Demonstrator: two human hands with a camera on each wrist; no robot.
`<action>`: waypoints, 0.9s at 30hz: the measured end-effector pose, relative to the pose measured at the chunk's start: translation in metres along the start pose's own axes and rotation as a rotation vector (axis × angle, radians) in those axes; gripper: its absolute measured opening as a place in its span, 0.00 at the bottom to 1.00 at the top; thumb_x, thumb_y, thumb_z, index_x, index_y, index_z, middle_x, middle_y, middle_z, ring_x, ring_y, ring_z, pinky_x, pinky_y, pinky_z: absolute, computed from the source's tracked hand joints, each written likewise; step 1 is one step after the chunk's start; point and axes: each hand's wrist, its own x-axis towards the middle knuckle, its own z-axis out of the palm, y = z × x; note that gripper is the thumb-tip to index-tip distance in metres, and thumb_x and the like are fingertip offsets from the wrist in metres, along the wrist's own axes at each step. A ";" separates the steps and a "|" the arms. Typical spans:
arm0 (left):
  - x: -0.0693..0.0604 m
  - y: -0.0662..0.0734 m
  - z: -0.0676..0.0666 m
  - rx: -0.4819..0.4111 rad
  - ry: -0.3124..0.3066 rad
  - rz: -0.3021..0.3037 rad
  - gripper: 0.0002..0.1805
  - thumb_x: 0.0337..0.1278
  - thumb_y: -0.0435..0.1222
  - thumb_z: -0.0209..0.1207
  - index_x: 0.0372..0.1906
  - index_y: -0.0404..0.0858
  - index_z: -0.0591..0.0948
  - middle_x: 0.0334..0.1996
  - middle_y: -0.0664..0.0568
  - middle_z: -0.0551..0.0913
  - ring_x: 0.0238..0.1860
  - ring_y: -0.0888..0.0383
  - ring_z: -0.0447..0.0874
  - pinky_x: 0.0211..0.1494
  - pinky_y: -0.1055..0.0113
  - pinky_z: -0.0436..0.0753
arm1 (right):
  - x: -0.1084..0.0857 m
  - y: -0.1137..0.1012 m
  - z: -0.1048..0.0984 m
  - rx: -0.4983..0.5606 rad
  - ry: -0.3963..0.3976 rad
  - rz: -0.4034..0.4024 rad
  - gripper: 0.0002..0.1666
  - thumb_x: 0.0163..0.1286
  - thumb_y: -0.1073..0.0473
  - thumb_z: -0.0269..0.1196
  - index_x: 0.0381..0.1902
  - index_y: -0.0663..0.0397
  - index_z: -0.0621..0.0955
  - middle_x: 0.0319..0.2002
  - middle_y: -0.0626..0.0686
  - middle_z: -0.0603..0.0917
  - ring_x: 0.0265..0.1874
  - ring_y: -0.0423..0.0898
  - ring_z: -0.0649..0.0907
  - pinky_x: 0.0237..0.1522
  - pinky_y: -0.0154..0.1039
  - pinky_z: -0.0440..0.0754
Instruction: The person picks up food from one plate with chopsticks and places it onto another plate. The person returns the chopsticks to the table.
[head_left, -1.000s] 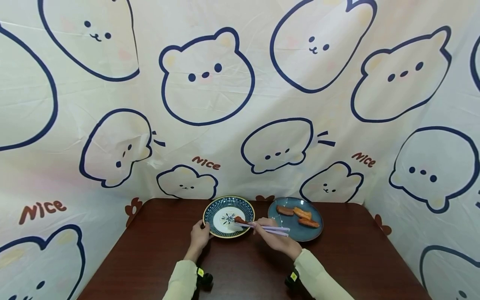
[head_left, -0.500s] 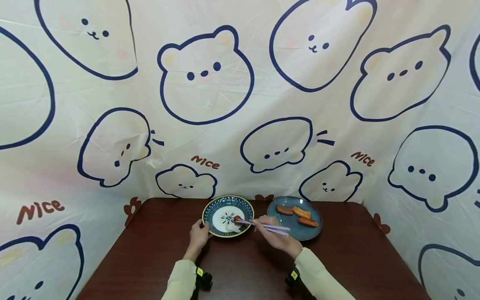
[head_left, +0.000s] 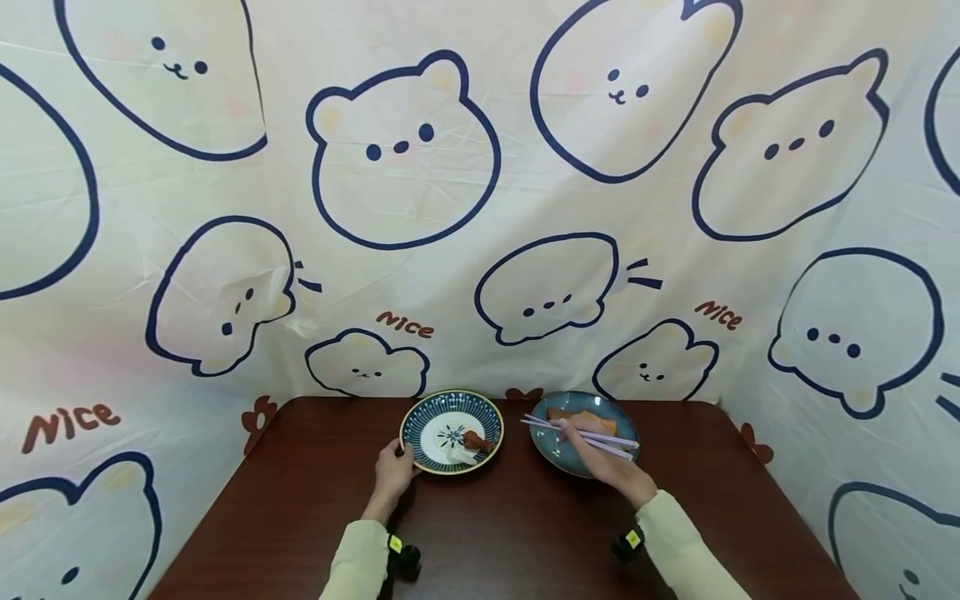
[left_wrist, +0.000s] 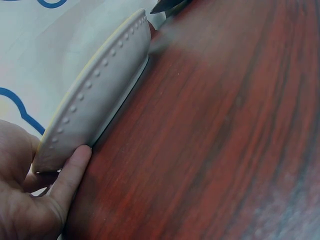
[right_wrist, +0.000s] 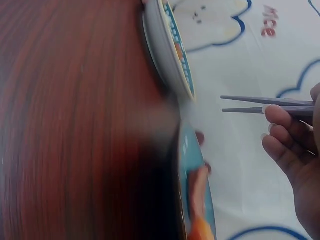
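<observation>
Holding chopsticks (right_wrist: 270,101) over blue plate (head_left: 551,447), right grip (head_left: 607,465) closed, left grip (head_left: 392,477) pinching patterned dish (head_left: 432,431)

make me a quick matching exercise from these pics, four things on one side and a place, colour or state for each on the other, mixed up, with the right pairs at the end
Things
1. left hand
2. chopsticks
3. reddish-brown food piece
4. blue plate

Places, colours, states
A. lying in the patterned dish
B. bearing orange and brown food strips
C. gripping the edge of the patterned dish
D. pale purple, held in the right hand

Right pairs: 1-C, 2-D, 3-A, 4-B
</observation>
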 end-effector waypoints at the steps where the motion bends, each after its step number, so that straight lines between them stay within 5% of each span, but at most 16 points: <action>1: 0.000 0.000 0.000 0.000 0.003 -0.003 0.26 0.80 0.33 0.42 0.72 0.20 0.63 0.55 0.26 0.78 0.52 0.39 0.85 0.48 0.57 0.90 | -0.003 0.002 -0.006 -0.011 0.008 0.016 0.18 0.83 0.54 0.51 0.41 0.49 0.86 0.36 0.55 0.84 0.34 0.47 0.79 0.35 0.35 0.78; 5: -0.001 0.000 0.000 -0.002 0.014 -0.019 0.26 0.80 0.33 0.42 0.71 0.20 0.63 0.55 0.26 0.78 0.52 0.40 0.86 0.46 0.59 0.90 | -0.015 0.010 -0.028 0.011 0.045 0.122 0.20 0.83 0.50 0.50 0.37 0.45 0.86 0.36 0.60 0.84 0.35 0.60 0.81 0.34 0.37 0.81; 11: 0.000 0.001 0.001 -0.007 0.008 -0.022 0.26 0.80 0.34 0.42 0.72 0.20 0.63 0.56 0.26 0.78 0.52 0.40 0.86 0.46 0.59 0.90 | -0.031 0.022 -0.055 -0.035 0.087 0.291 0.24 0.83 0.42 0.48 0.43 0.47 0.87 0.35 0.58 0.81 0.35 0.55 0.79 0.33 0.35 0.77; 15: 0.000 0.002 0.000 -0.003 0.008 -0.021 0.26 0.80 0.34 0.42 0.72 0.21 0.63 0.56 0.26 0.78 0.53 0.39 0.85 0.47 0.59 0.90 | -0.036 0.027 -0.065 -0.055 0.093 0.320 0.25 0.83 0.43 0.48 0.38 0.50 0.85 0.34 0.60 0.78 0.34 0.56 0.78 0.31 0.36 0.73; 21: -0.002 0.003 0.000 0.004 0.013 -0.013 0.25 0.80 0.33 0.42 0.71 0.20 0.64 0.54 0.26 0.79 0.52 0.39 0.86 0.46 0.59 0.90 | -0.033 0.031 -0.061 -0.090 0.075 0.199 0.24 0.84 0.54 0.49 0.23 0.45 0.78 0.26 0.53 0.74 0.27 0.48 0.75 0.28 0.35 0.70; 27: -0.001 0.002 0.000 -0.004 0.004 -0.004 0.25 0.80 0.33 0.42 0.70 0.20 0.65 0.54 0.27 0.79 0.51 0.40 0.86 0.46 0.59 0.90 | -0.023 0.042 -0.052 -0.105 0.046 0.124 0.22 0.82 0.56 0.52 0.26 0.43 0.83 0.25 0.51 0.77 0.26 0.42 0.74 0.27 0.35 0.73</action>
